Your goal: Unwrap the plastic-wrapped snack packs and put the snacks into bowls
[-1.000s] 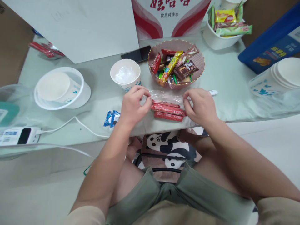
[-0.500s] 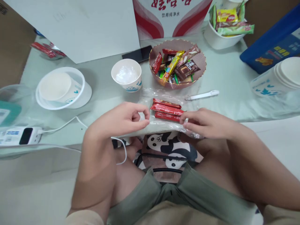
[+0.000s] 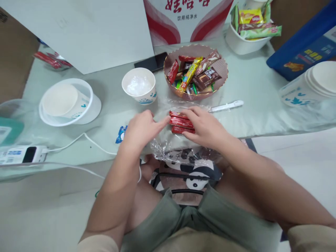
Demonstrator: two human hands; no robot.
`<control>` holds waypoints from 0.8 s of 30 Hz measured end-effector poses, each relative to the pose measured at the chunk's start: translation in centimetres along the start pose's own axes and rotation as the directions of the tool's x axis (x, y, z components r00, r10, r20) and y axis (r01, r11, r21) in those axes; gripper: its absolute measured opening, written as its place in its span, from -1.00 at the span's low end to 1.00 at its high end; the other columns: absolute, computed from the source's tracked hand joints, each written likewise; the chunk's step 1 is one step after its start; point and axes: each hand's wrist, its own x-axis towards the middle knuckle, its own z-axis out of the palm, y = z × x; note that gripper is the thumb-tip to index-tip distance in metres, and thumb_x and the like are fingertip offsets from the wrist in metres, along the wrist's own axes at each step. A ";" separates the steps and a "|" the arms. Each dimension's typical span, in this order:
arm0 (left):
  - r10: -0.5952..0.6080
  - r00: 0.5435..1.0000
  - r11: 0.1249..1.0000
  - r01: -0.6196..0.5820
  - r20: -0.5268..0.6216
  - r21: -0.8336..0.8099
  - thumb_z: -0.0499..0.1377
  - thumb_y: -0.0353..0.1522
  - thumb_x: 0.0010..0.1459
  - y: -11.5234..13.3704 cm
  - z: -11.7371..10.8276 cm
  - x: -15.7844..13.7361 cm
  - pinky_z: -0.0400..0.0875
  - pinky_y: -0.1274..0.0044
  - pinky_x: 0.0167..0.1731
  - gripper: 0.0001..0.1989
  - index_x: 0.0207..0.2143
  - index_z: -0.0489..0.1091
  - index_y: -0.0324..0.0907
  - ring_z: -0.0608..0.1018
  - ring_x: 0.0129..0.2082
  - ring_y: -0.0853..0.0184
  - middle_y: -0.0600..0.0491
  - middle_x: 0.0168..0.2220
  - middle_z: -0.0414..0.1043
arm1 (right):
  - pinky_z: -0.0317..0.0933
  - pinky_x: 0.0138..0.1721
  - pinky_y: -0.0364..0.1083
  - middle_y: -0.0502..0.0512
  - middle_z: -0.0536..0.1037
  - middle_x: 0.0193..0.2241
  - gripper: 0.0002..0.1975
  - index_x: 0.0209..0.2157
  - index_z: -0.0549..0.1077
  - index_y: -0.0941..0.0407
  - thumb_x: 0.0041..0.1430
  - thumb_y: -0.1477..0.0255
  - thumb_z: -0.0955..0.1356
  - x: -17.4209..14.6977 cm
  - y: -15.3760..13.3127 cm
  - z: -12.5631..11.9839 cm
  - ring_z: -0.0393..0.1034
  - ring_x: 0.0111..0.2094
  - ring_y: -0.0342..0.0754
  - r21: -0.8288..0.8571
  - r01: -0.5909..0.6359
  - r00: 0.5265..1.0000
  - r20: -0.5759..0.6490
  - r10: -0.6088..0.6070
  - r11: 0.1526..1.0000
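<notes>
Three red wrapped snack bars lie side by side on a sheet of clear plastic film at the table's front edge. My right hand spans their right ends, thumb on the near bar and fingers over the far one. At their left ends, my left hand reaches in with an extended finger close to or touching the bars; it holds nothing visible, and its other fingers are partly hidden. The film crumples and hangs over the edge below my hands.
Behind the film stand a paper cup with clear plastic inside and a pink bowl of snacks. A white-handled cutter lies right. A blue packet and white cable lie left, near a white tub. Stacked cups lie far right.
My right hand has moved left and over the bars, from their right ends. My left hand has shifted forward to their left ends. More film now hangs over the edge, and a blue packet shows.
</notes>
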 end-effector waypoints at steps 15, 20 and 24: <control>0.327 0.926 0.044 0.184 0.188 -0.982 0.23 -0.26 -0.02 0.4 0.2 0.3 0.61 0.24 -0.04 -0.77 -0.48 0.21 -0.12 0.59 0.13 0.08 -0.02 0.08 0.59 | 0.19 0.30 0.25 0.33 0.35 0.31 -0.10 0.34 0.10 0.08 -0.01 0.33 0.47 0.2 2.2 1.5 0.32 0.27 0.28 0.582 -0.097 0.992 -0.008 0.125 0.808; 0.256 0.960 0.083 0.095 0.114 -0.992 0.16 -0.17 0.04 -0.9 -0.9 0.5 0.63 0.21 -0.07 -0.78 -0.48 0.27 -0.12 0.54 0.20 0.00 -0.05 0.08 0.60 | 0.36 0.14 0.20 0.24 0.46 0.17 -0.20 0.24 0.17 0.02 -0.01 0.22 0.48 0.2 2.5 1.7 0.42 0.13 0.19 0.788 -0.173 0.965 0.015 0.262 0.591; 0.296 0.954 0.178 0.000 0.053 -0.984 0.11 -0.12 0.11 -1.6 -0.9 0.6 0.60 0.17 -0.05 -0.72 -0.41 0.38 -0.14 0.57 0.16 -0.01 -0.11 0.01 0.62 | 0.47 -0.14 0.12 0.11 0.54 -0.12 -0.34 0.07 0.26 0.01 -0.05 0.20 0.51 0.3 2.2 2.2 0.48 -0.17 0.08 0.880 -0.256 0.913 0.084 0.400 0.399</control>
